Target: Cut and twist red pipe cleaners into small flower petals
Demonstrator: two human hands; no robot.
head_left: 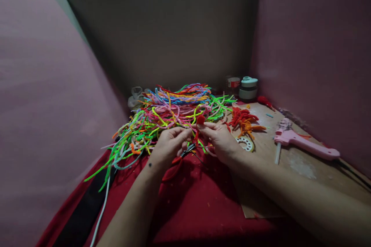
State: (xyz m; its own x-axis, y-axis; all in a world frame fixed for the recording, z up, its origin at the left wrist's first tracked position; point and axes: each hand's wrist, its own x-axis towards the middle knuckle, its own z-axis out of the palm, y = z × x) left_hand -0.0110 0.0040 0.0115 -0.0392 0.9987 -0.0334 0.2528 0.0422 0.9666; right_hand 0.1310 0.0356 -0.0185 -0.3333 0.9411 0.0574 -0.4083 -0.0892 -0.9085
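Observation:
My left hand point(170, 143) is closed, pinching the lower part of a small red pipe cleaner piece point(199, 120). My right hand point(219, 139) is closed too, with its fingertips on the red piece's curled top. Red-handled pliers or cutters point(178, 162) lie just under my left hand on the red cloth point(203, 204); whether the hand grips them I cannot tell. A big heap of bright pipe cleaners point(171, 114) in green, pink, yellow and blue lies right behind both hands.
A cardboard sheet point(304, 166) at right carries cut red and orange bits point(244, 120), a white ring tool point(246, 143) and a pink glue gun point(304, 143). Small jars point(248, 88) stand at the back. Pink walls close in left and right. A black strap point(87, 208) lies at lower left.

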